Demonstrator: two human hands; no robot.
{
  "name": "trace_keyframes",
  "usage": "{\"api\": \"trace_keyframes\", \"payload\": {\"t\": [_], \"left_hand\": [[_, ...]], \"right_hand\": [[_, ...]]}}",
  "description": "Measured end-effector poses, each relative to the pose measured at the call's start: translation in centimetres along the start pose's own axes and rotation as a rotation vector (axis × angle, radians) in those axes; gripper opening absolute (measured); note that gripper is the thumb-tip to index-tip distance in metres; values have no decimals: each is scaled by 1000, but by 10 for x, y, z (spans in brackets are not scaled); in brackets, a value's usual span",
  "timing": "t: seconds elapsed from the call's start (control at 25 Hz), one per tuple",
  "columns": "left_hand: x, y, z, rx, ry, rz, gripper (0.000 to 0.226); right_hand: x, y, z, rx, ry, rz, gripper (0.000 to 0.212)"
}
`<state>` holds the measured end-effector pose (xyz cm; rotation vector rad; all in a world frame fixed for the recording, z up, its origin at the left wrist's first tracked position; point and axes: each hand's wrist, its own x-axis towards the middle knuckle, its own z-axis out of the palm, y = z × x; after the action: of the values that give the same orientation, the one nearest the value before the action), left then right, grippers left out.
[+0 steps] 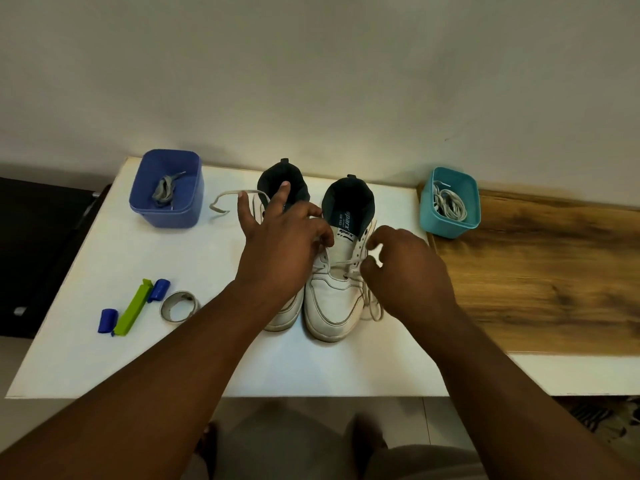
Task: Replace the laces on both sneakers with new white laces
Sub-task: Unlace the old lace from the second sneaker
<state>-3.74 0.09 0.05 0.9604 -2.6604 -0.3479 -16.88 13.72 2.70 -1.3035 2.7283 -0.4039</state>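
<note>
From the head view, both hands work over the right sneaker (332, 292) on the white surface (138, 358). The left hand (280, 247) pinches its lace (341, 263) with fingers curled; the right hand (412, 271) pinches the same lace just beside the eyelets. New laces (450, 206) lie in the teal tub (450, 225) beyond the right fingers.

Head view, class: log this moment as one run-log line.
stage: lacing right white sneaker | left hand: pinching lace near tongue | right hand: pinching lace at eyelets | teal tub: white laces | blue tub: grey lace
</note>
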Motion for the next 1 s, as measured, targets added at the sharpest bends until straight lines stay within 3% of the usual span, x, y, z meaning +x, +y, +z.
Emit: {"api": "trace_keyframes", "payload": {"t": [0.08, 0.16, 0.36, 0.52, 0.68, 0.72, 0.88, 0.92, 1.0], "left_hand": [[0, 1, 0, 8, -3, -7, 12], [0, 0, 0, -4, -1, -11, 12], [0, 0, -1, -23, 0, -21, 10], [0, 0, 0, -18, 1, -27, 12], [-1, -2, 0, -40, 20, -17, 13], [0, -2, 0, -42, 23, -9, 14], [0, -5, 4, -60, 46, 0, 11], [0, -6, 5, -64, 54, 6, 10], [0, -4, 5, -63, 54, 8, 8]], "right_hand": [[-1, -15, 12, 28, -89, -176, 25], [0, -22, 22, -16, -155, -244, 22], [10, -1, 8, 127, -51, -126, 17], [5, -19, 30, 46, -190, -219, 23], [8, -13, 28, 2, -227, -152, 19], [8, -11, 22, -19, -184, -110, 18], [9, 8, -9, -18, 253, 114, 14], [7, 11, -11, -5, 284, 99, 13], [3, 6, -4, -26, 175, -20, 30]]}}
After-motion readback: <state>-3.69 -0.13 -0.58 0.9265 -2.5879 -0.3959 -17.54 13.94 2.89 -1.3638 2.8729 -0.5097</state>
